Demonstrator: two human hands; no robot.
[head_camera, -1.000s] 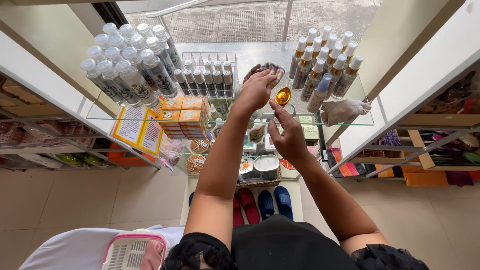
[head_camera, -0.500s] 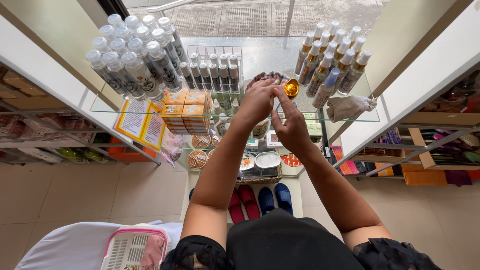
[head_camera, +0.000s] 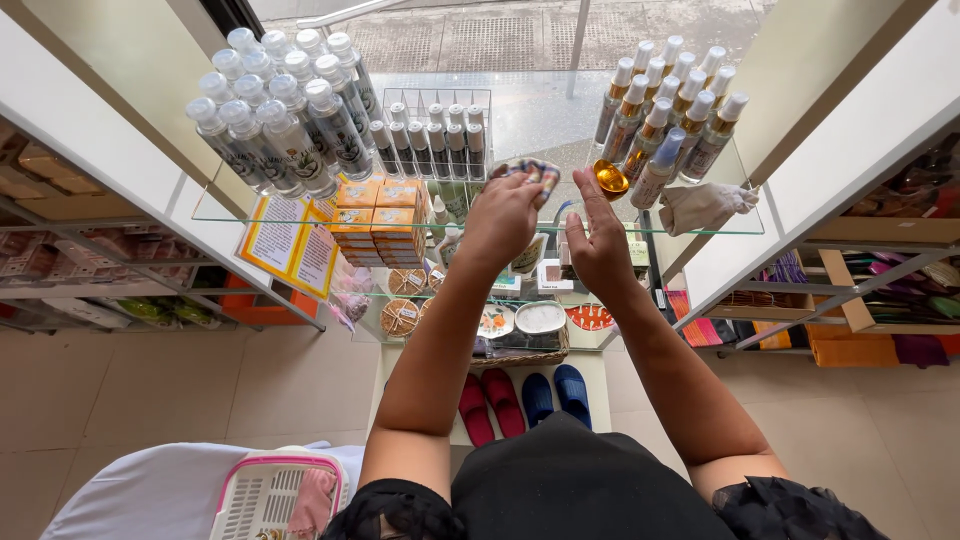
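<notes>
My left hand (head_camera: 505, 215) presses a patterned cloth (head_camera: 528, 172) onto the glass shelf (head_camera: 420, 200), fingers curled over it. My right hand (head_camera: 598, 240) is raised just to its right, fingers straight, holding a small amber bottle (head_camera: 610, 180) at the fingertips. That bottle is tilted and sits close to a group of amber spray bottles with white caps (head_camera: 665, 110) at the shelf's right.
Several clear white-capped bottles (head_camera: 285, 110) stand at the shelf's left, small vials in a clear rack (head_camera: 430, 145) in the middle, orange boxes (head_camera: 380, 205) in front. A crumpled white cloth (head_camera: 705, 205) lies at right. Lower shelves hold dishes and slippers (head_camera: 525, 400); a pink basket (head_camera: 265, 495) is near me.
Both hands have shifted slightly right and farther along the shelf. The amber bottle in my right hand has moved toward the group of amber spray bottles.
</notes>
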